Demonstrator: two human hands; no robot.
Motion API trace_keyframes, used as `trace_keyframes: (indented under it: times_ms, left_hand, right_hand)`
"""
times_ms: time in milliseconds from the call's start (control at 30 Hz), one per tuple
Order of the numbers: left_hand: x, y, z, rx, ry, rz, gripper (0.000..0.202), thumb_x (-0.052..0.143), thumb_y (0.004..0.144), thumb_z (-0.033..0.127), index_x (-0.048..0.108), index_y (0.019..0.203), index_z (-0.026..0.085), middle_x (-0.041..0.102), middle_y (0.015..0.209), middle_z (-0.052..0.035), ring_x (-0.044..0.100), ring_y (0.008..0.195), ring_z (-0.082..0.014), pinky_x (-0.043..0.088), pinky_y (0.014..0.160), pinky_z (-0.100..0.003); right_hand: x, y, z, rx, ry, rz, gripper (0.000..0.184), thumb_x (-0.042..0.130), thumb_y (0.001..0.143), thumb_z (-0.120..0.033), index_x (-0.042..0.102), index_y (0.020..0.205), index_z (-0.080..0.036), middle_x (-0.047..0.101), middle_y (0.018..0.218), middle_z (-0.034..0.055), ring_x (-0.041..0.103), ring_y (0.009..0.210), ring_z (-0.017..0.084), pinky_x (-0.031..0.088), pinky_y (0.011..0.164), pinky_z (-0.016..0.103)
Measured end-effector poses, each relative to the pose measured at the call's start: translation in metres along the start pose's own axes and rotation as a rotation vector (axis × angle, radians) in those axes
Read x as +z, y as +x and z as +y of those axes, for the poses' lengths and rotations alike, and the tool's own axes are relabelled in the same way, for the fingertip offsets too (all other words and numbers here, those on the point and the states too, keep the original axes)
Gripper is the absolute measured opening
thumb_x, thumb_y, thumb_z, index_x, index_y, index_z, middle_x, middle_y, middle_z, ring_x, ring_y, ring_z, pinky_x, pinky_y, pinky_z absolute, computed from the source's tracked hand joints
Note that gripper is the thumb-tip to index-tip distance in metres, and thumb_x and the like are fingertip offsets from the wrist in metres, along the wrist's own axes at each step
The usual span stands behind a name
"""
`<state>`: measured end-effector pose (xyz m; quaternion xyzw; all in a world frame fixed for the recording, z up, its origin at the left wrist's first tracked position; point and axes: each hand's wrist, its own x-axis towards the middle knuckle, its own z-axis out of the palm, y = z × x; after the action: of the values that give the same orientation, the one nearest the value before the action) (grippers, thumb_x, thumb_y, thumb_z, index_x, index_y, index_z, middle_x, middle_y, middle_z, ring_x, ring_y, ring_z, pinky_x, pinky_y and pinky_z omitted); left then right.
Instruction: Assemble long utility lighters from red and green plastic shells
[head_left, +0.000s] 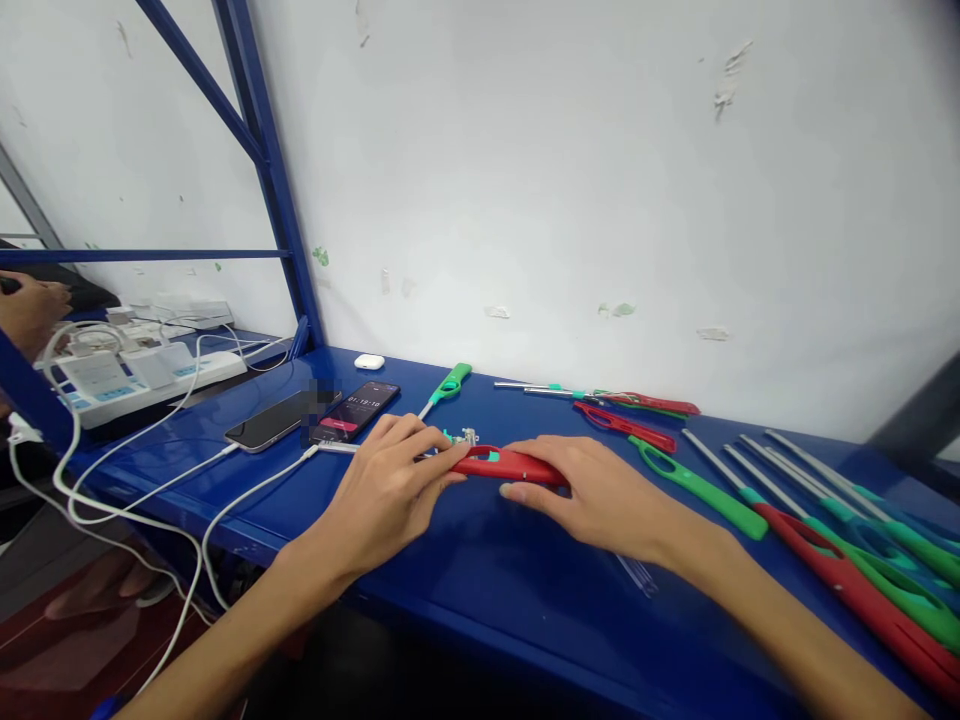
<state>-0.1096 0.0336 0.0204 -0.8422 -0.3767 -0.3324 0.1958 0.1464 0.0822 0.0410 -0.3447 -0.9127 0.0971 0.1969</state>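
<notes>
My left hand (pixel 397 465) pinches the red lighter (pixel 521 467) near its loop, and my right hand (pixel 600 490) is closed over the handle's other end, fingers on top, thumb at the lower edge; gripping both ends probably keeps it steady in front of me. Small metal parts (pixel 470 436) sit just behind it, perhaps for easy reach. The pile of lighters (pixel 855 580) lies to my right, which seems to leave the middle of the blue desk (pixel 510 580) for my hands. A phone (pixel 358 412) with lit numbers lies to my left, likely to be glanced at. I cannot tell whether the red lighter touches the desk, as my fingers cover part of it. My right forearm partly hides some clear strips (pixel 636 575), and the pile runs out of view
</notes>
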Motion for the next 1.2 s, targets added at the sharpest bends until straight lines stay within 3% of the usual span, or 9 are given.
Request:
trace_keyframes:
  times_ms: [100, 200, 333, 567, 833, 1033, 1200]
  left_hand:
    - [0.002, -0.001, -0.001, -0.033, 0.001, -0.018, 0.028, 0.065, 0.097, 0.018, 0.066, 0.125, 0.020, 0.070, 0.100, -0.0055, 0.053, 0.089, -0.0222, 0.042, 0.080, -0.039]
    - [0.003, 0.000, 0.001, -0.145, -0.040, -0.107, 0.033, 0.068, 0.096, 0.025, 0.065, 0.129, 0.021, 0.068, 0.100, -0.0060, 0.053, 0.091, -0.0240, 0.045, 0.082, -0.040]
    - [0.003, 0.001, 0.005, -0.204, -0.135, -0.192, 0.016, 0.059, 0.101, 0.027, 0.072, 0.110, 0.021, 0.067, 0.101, -0.0056, 0.057, 0.093, -0.0227, 0.047, 0.082, -0.039]
    - [0.004, 0.000, 0.002, -0.130, -0.126, 0.009, 0.013, 0.061, 0.099, 0.015, 0.073, 0.100, 0.018, 0.069, 0.091, -0.0037, 0.061, 0.082, -0.0183, 0.048, 0.080, -0.036]
    - [-0.001, 0.001, 0.003, -0.063, -0.064, 0.073, 0.013, 0.061, 0.097, 0.014, 0.074, 0.099, 0.018, 0.072, 0.090, -0.0041, 0.061, 0.078, -0.0179, 0.051, 0.078, -0.037]
    - [0.002, -0.001, 0.008, -0.105, -0.127, 0.008, 0.024, 0.063, 0.099, 0.023, 0.069, 0.121, 0.021, 0.072, 0.116, -0.0075, 0.065, 0.099, -0.0223, 0.052, 0.087, -0.038]
    - [0.011, 0.000, 0.010, -0.010, -0.163, 0.083, 0.019, 0.059, 0.098, 0.009, 0.071, 0.106, 0.022, 0.074, 0.091, -0.0018, 0.059, 0.074, -0.0156, 0.047, 0.073, -0.033]
  right_hand:
    - [0.001, 0.000, 0.002, -0.001, -0.055, 0.020, 0.033, 0.054, 0.101, -0.050, 0.069, 0.113, -0.024, 0.073, 0.104, 0.0060, 0.068, 0.088, 0.024, 0.047, 0.077, 0.034]
    - [0.004, 0.001, 0.002, -0.022, -0.138, 0.088, 0.024, 0.065, 0.096, -0.044, 0.063, 0.109, -0.024, 0.071, 0.103, 0.0032, 0.065, 0.077, 0.020, 0.043, 0.068, 0.031]
    - [0.007, 0.001, 0.001, -0.003, -0.177, 0.093, 0.019, 0.071, 0.092, -0.037, 0.058, 0.100, -0.026, 0.070, 0.088, -0.0022, 0.060, 0.064, 0.017, 0.032, 0.055, 0.028]
    - [0.007, 0.000, 0.001, -0.132, -0.085, 0.042, 0.026, 0.050, 0.105, -0.038, 0.065, 0.121, -0.023, 0.074, 0.110, 0.0084, 0.069, 0.098, 0.025, 0.048, 0.081, 0.034]
    - [0.007, 0.000, 0.004, -0.203, -0.217, 0.115, 0.029, 0.047, 0.107, -0.034, 0.068, 0.122, -0.021, 0.077, 0.095, 0.0092, 0.071, 0.078, 0.023, 0.043, 0.067, 0.030]
    - [0.008, -0.001, 0.005, -0.215, -0.293, 0.105, 0.030, 0.046, 0.107, -0.034, 0.067, 0.123, -0.021, 0.076, 0.095, 0.0089, 0.070, 0.081, 0.022, 0.044, 0.067, 0.030]
    - [0.013, -0.001, 0.001, -0.249, -0.323, 0.039, 0.029, 0.047, 0.106, -0.034, 0.063, 0.126, -0.020, 0.072, 0.098, 0.0075, 0.068, 0.085, 0.022, 0.044, 0.067, 0.031]
